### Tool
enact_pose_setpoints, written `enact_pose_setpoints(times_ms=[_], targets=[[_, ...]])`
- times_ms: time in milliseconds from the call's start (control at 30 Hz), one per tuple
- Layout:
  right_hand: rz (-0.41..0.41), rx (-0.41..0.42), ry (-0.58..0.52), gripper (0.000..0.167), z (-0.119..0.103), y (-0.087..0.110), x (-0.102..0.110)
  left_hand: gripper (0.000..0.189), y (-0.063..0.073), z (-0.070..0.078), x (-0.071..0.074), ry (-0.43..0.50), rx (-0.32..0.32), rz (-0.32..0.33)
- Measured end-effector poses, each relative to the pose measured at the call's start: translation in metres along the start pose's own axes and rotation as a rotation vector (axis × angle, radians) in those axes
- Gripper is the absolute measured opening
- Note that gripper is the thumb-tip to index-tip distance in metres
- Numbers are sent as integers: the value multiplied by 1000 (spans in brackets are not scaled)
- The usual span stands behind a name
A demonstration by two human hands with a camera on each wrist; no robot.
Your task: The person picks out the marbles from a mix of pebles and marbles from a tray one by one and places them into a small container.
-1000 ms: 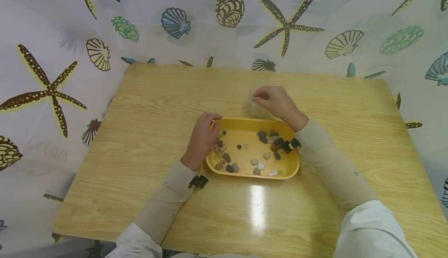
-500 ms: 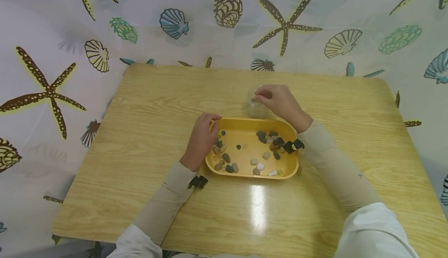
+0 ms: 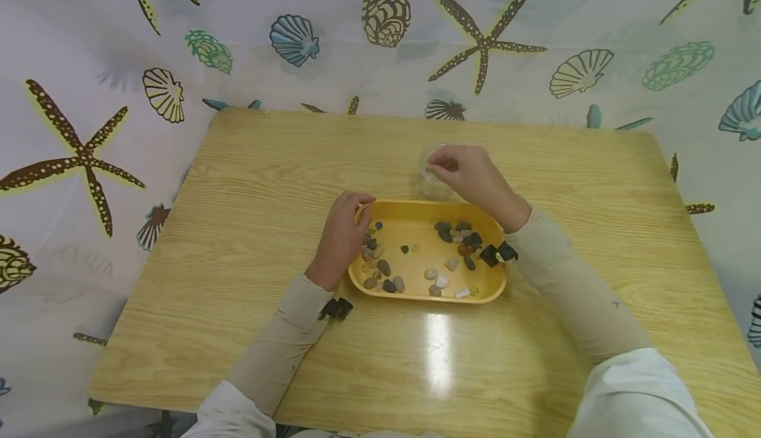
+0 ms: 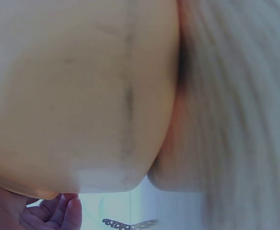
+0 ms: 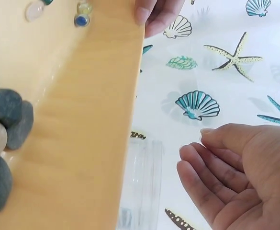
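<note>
My left hand grips the back left corner of a yellow plastic tray, thumb inside the rim and fingers outside. Inside the tray lie grey, dark and pale pebbles and small glass marbles. Behind the tray stands a clear jar, with something bluish low inside it. Over the jar's mouth hovers my right hand; the right wrist view shows its thumb apart from its loosely bent fingers, with nothing visible between them. Close tray wall fills much of the left wrist view, fingers below it.
A wood-grain table carries the tray and jar. A white curtain printed with shells and starfish hangs behind and beside it. My right sleeve passes near the tray's right end, its black wrist mount above the pebbles.
A small dark spot at the right fingertips half a second ago is no longer distinct. The right hand shifts only slightly above the jar; my left hand stays on the tray.
</note>
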State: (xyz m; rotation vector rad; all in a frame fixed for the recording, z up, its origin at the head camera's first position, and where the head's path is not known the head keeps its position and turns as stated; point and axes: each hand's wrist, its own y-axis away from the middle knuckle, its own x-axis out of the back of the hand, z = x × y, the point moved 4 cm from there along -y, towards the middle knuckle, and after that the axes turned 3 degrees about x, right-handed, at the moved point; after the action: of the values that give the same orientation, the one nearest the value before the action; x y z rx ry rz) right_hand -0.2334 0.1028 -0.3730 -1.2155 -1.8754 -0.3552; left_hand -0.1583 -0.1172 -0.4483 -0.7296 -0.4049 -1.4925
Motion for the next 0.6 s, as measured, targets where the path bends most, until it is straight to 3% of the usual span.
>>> enact_pose_setpoints(times_ms=[600], targets=[[-116,45,-36,17,-28,7,-26,21,-1,-2,-1,-16,-2,-4]])
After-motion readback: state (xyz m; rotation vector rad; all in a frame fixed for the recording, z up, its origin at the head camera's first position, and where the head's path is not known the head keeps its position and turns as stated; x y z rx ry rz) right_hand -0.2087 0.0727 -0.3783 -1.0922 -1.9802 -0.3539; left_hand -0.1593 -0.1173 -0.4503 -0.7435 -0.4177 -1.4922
